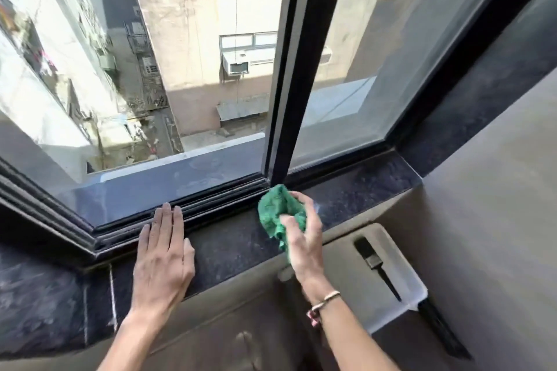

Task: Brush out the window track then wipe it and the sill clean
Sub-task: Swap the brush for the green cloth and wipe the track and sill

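The right hand is clutching a bunched green cloth against the sill beside the track. The left hand is lying flat and empty on the sill. The brush is resting in a dustpan. Wiping seems underway; next, the cloth likely needs pressing along the track.

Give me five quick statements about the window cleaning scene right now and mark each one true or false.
1. The right hand has a grip on a green cloth. True.
2. The left hand holds the brush. False: it lies flat and empty on the dark sill.
3. The brush rests in a dustpan. True.
4. The cloth is near the base of the upright window frame. True.
5. The cloth is red. False: it is green.
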